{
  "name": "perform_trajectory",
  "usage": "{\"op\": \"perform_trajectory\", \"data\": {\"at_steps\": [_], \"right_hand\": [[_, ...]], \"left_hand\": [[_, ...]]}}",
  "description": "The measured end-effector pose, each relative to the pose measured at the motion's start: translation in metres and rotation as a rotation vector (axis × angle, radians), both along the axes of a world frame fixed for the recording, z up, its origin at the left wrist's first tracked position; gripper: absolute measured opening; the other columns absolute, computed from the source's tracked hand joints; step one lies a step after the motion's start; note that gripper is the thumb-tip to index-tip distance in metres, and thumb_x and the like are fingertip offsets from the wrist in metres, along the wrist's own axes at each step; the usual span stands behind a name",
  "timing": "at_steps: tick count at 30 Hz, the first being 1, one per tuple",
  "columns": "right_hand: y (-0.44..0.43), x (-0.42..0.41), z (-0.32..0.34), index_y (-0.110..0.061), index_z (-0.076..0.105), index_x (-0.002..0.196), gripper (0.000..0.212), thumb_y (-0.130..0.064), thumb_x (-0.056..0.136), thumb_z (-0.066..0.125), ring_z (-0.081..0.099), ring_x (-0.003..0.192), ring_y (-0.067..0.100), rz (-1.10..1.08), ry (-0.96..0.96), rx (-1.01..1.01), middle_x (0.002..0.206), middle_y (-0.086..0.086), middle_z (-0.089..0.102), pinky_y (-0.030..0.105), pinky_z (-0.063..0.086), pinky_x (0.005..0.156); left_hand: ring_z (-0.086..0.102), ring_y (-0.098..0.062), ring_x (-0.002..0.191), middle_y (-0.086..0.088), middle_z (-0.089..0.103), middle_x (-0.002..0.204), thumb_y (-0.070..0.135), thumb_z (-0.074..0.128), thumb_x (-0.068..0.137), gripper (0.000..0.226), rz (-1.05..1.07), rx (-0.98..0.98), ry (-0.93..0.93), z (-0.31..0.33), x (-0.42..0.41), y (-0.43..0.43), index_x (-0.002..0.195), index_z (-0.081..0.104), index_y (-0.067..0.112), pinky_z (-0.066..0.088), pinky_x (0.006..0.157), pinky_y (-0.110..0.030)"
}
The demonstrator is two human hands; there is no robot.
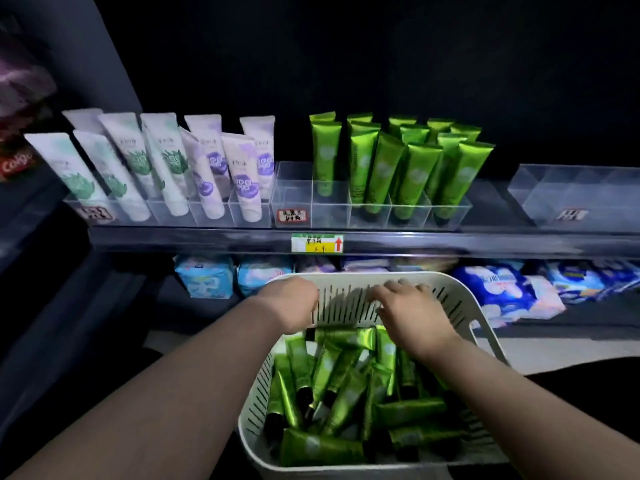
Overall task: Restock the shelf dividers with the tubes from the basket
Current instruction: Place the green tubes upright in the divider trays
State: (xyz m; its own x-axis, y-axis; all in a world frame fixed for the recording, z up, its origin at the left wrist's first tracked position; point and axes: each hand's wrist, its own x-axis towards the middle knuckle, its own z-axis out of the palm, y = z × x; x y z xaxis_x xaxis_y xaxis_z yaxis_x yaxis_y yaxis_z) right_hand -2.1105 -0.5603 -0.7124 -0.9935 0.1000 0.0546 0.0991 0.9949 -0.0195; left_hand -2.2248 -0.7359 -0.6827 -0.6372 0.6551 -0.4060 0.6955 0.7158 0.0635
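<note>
A white slotted basket (256, 393) sits low in front of me, filled with several loose green tubes (346, 393) lying in a heap. My left hand (291, 303) is curled over the basket's far left rim, with its fingers hidden behind it. Palm down, my right hand (412, 310) hovers over the tubes, its fingers spread against the inside of the far wall and holding nothing. On the shelf above, more green tubes (415, 174) stand cap down in clear dividers (329, 213). The leftmost green slot holds a single tube at its back.
Left of the green tubes is an empty clear compartment (292, 195) with a red-edged label. Further left stand white tubes with purple (239, 181) and green (138, 168) prints. An empty clear box (571, 192) sits at the right. Soft packs (502, 289) fill the lower shelf.
</note>
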Motion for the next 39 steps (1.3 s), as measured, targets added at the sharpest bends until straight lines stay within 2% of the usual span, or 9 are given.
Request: {"op": "perform_trajectory", "data": {"at_steps": [5, 12, 16, 21, 24, 28, 32, 35, 39], "right_hand": [[0.019, 0.010, -0.050, -0.024, 0.050, 0.125, 0.034, -0.018, 0.092, 0.049, 0.048, 0.120, 0.024, -0.072, -0.337, -0.034, 0.124, 0.001, 0.056, 0.036, 0.039, 0.096], [0.016, 0.011, -0.107, -0.022, 0.037, 0.142, 0.054, -0.025, 0.091, 0.055, 0.033, 0.132, 0.029, -0.064, -0.671, -0.141, 0.141, 0.009, 0.041, 0.041, 0.030, 0.109], [0.017, 0.013, -0.112, -0.021, 0.051, 0.128, 0.039, -0.026, 0.090, 0.056, 0.037, 0.128, 0.029, -0.077, -0.678, -0.160, 0.133, 0.008, 0.047, 0.038, 0.033, 0.103], [0.038, 0.012, -0.081, -0.016, 0.060, 0.113, 0.028, -0.022, 0.086, 0.064, 0.054, 0.114, 0.026, -0.131, -0.652, -0.451, 0.120, 0.009, 0.059, 0.026, 0.041, 0.087], [0.050, 0.010, -0.059, -0.015, 0.060, 0.108, 0.025, -0.015, 0.083, 0.064, 0.056, 0.109, 0.025, -0.131, -0.603, -0.488, 0.116, 0.010, 0.062, 0.022, 0.037, 0.078], [0.054, 0.012, -0.042, -0.019, 0.058, 0.111, 0.026, -0.018, 0.085, 0.062, 0.058, 0.104, 0.025, -0.118, -0.492, -0.443, 0.113, 0.008, 0.063, 0.025, 0.037, 0.075], [0.044, 0.015, -0.028, -0.029, 0.053, 0.120, 0.036, -0.024, 0.086, 0.061, 0.058, 0.109, 0.027, -0.097, -0.382, -0.358, 0.117, 0.005, 0.062, 0.030, 0.044, 0.084], [0.034, 0.016, -0.007, -0.030, 0.053, 0.122, 0.033, -0.026, 0.090, 0.056, 0.055, 0.112, 0.027, -0.038, -0.298, -0.283, 0.120, 0.004, 0.059, 0.033, 0.044, 0.087], [0.030, 0.016, 0.034, -0.032, 0.050, 0.125, 0.034, -0.026, 0.092, 0.050, 0.052, 0.116, 0.025, 0.017, -0.156, -0.173, 0.123, 0.002, 0.058, 0.032, 0.041, 0.088]], "left_hand": [[0.057, -0.025, 0.114, -0.007, 0.060, 0.123, 0.017, 0.057, 0.090, 0.032, -0.065, -0.223, -0.075, -0.048, -0.008, 0.008, 0.121, 0.060, 0.014, 0.049, 0.095, -0.038], [0.061, -0.024, 0.109, -0.005, 0.066, 0.117, 0.020, 0.052, 0.091, 0.028, -0.108, -0.230, -0.175, -0.100, 0.013, 0.025, 0.114, 0.067, 0.014, 0.050, 0.093, -0.036], [0.059, -0.027, 0.112, -0.007, 0.062, 0.123, 0.018, 0.053, 0.092, 0.030, -0.018, -0.197, -0.305, -0.131, 0.028, 0.039, 0.121, 0.062, 0.018, 0.050, 0.092, -0.034], [0.054, -0.030, 0.119, -0.013, 0.054, 0.132, 0.008, 0.045, 0.093, 0.047, -0.016, -0.120, -0.392, -0.149, 0.047, 0.058, 0.137, 0.042, 0.023, 0.045, 0.092, -0.032], [0.047, -0.027, 0.128, -0.006, 0.048, 0.141, 0.022, 0.054, 0.092, 0.053, 0.003, -0.108, -0.413, -0.153, 0.054, 0.064, 0.143, 0.039, 0.025, 0.042, 0.102, -0.033], [0.049, -0.024, 0.125, -0.003, 0.054, 0.134, 0.036, 0.065, 0.087, 0.042, 0.012, -0.146, -0.384, -0.143, 0.058, 0.066, 0.127, 0.059, 0.024, 0.043, 0.100, -0.031], [0.051, -0.025, 0.122, -0.007, 0.055, 0.133, 0.029, 0.061, 0.092, 0.039, 0.065, -0.096, -0.352, -0.126, 0.056, 0.055, 0.128, 0.055, 0.016, 0.044, 0.094, -0.029], [0.056, -0.018, 0.105, -0.004, 0.057, 0.126, 0.025, 0.061, 0.093, 0.032, 0.116, 0.050, -0.340, -0.098, 0.052, 0.044, 0.124, 0.056, 0.020, 0.042, 0.077, -0.025], [0.060, -0.018, 0.079, -0.004, 0.063, 0.096, 0.022, 0.064, 0.090, 0.008, 0.174, 0.332, -0.251, -0.044, 0.044, 0.039, 0.096, 0.059, 0.026, 0.046, 0.065, -0.027]]}}
